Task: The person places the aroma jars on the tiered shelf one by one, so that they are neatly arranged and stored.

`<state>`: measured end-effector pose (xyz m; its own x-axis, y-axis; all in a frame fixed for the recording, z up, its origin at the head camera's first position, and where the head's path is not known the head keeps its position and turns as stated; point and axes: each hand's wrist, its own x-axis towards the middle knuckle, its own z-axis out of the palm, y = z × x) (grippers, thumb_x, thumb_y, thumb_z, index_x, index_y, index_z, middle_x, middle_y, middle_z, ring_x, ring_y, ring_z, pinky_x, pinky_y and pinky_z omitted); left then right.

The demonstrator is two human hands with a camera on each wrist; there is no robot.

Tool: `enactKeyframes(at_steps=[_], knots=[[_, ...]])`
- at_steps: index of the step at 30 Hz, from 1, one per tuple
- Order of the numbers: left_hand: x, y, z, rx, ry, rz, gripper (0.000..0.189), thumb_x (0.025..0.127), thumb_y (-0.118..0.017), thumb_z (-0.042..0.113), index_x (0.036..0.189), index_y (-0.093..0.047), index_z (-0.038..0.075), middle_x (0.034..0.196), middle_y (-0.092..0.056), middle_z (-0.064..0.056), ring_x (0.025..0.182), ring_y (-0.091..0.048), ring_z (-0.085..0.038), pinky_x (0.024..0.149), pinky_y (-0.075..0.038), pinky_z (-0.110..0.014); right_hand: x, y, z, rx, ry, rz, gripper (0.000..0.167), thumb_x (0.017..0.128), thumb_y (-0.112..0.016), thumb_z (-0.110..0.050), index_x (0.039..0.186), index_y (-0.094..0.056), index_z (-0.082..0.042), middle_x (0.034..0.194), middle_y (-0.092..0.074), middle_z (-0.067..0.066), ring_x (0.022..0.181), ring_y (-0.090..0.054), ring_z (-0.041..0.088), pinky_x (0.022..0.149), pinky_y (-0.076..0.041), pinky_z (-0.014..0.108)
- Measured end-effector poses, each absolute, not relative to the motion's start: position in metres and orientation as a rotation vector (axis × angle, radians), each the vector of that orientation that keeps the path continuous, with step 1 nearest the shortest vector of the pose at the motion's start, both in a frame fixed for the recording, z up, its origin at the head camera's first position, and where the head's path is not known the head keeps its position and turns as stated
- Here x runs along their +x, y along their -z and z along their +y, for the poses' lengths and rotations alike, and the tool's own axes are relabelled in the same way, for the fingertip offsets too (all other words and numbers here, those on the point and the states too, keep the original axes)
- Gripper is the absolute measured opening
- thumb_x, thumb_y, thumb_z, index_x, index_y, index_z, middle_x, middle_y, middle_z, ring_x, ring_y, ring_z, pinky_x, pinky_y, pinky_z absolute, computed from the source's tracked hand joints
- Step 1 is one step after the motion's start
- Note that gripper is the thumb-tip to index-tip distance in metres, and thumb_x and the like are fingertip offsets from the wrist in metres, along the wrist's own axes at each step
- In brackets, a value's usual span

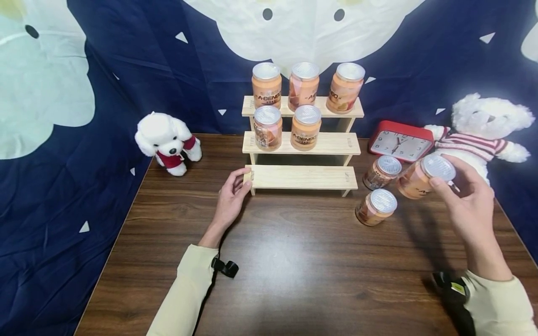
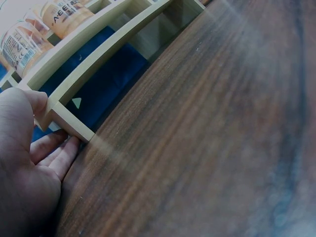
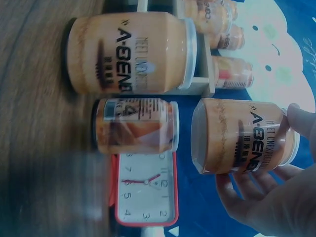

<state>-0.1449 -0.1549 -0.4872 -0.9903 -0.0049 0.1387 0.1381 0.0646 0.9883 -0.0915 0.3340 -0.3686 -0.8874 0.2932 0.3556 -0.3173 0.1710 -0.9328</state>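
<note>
My right hand point(image 1: 472, 200) grips an orange-labelled jar point(image 1: 416, 179) with a silvery lid, fingers and thumb around its upper part. In the right wrist view this held jar point(image 3: 237, 136) is tilted and off the table. Two similar jars stand on the table beside it, a back one point(image 1: 381, 173) and a front one point(image 1: 375, 208). My left hand point(image 1: 231, 193) holds the left end of the lowest step of a three-tier wooden rack point(image 1: 302, 177). In the left wrist view, the thumb touches the step's corner and the fingers point(image 2: 64, 158) lie against its side leg.
Three jars line the rack's top step, among them a middle jar point(image 1: 303, 88); two sit on the middle step, including a left jar point(image 1: 267, 130). A red clock point(image 1: 401, 141) and white teddy bear point(image 1: 475, 126) stand right, a toy dog point(image 1: 168, 142) left, on the wooden table point(image 1: 273, 266).
</note>
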Motion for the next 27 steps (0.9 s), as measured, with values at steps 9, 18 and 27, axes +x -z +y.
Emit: enactKeyframes(at_steps=[9,18,27], knots=[[-0.144,0.486,-0.155,-0.128,2.069,-2.215,0.039,0.111,-0.064,0.001,0.150,-0.060,-0.003,0.150,-0.066,-0.025,0.141,-0.062,-0.032,0.115,-0.052,-0.023,-0.098,0.359,0.317,0.159,-1.924,-1.907,0.048,0.095,-0.069,0.022,0.142,-0.069,0.009,0.125,-0.077,0.008,0.115,-0.069,0.015,0.091,-0.060,0.013],[-0.144,0.487,-0.155,-0.129,2.064,-2.219,0.039,0.111,-0.064,0.002,0.149,-0.060,-0.003,0.149,-0.066,-0.025,0.140,-0.062,-0.032,0.115,-0.052,-0.023,-0.109,0.350,0.297,0.144,-1.934,-1.941,0.048,0.098,-0.069,0.019,0.143,-0.069,0.005,0.126,-0.076,0.006,0.117,-0.068,0.016,0.094,-0.059,0.016],[-0.145,0.487,-0.155,-0.136,2.066,-2.219,0.038,0.112,-0.064,0.002,0.149,-0.060,-0.003,0.149,-0.066,-0.025,0.140,-0.062,-0.032,0.115,-0.053,-0.023,-0.121,0.343,0.278,0.193,-1.889,-2.014,0.044,0.099,-0.073,0.013,0.140,-0.073,-0.001,0.122,-0.075,0.003,0.112,-0.067,0.013,0.091,-0.057,0.016]])
